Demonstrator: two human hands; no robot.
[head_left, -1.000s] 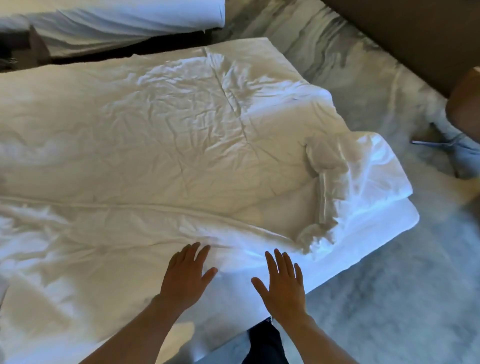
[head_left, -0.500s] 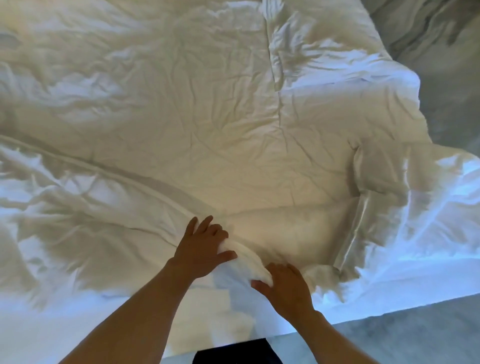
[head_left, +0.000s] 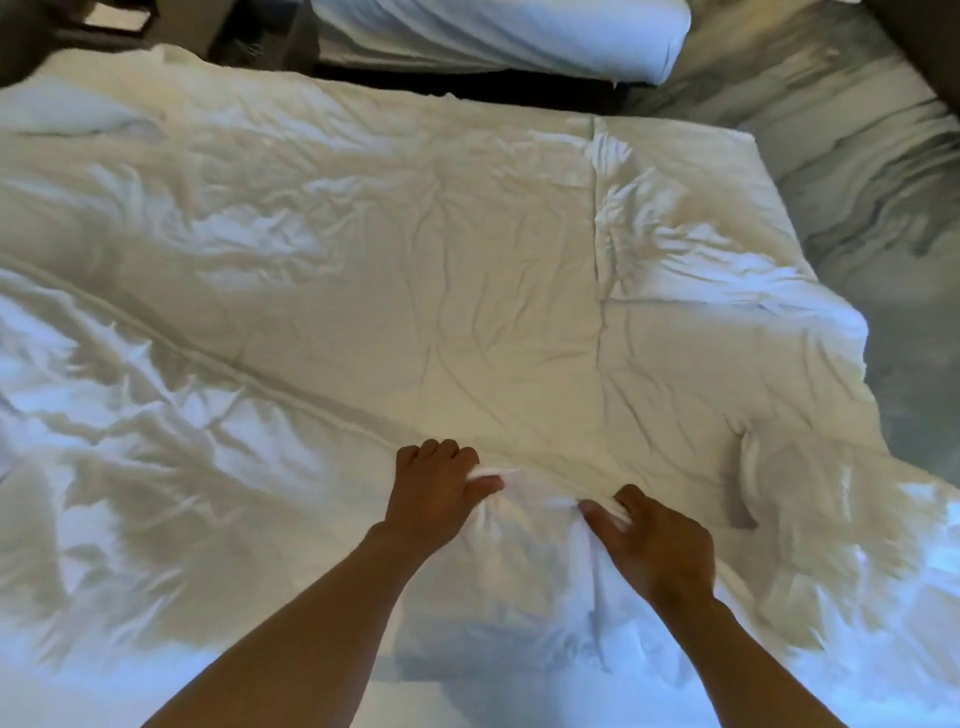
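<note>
— White cloth fills nearly everything: the sheet (head_left: 441, 270) lies spread and creased over the bed, running out of frame at the left and below.
— And the hands?
— The left hand (head_left: 434, 488) bunches a fold, fingers curled, thumb pressing cloth. The right hand (head_left: 654, 545) pinches the ridge just beside it (its fingertips are buried in the fabric).
— Anything beyond?
— A second bed (head_left: 493, 36), cropped at the top, and blurred carpet (head_left: 872, 171).
</note>
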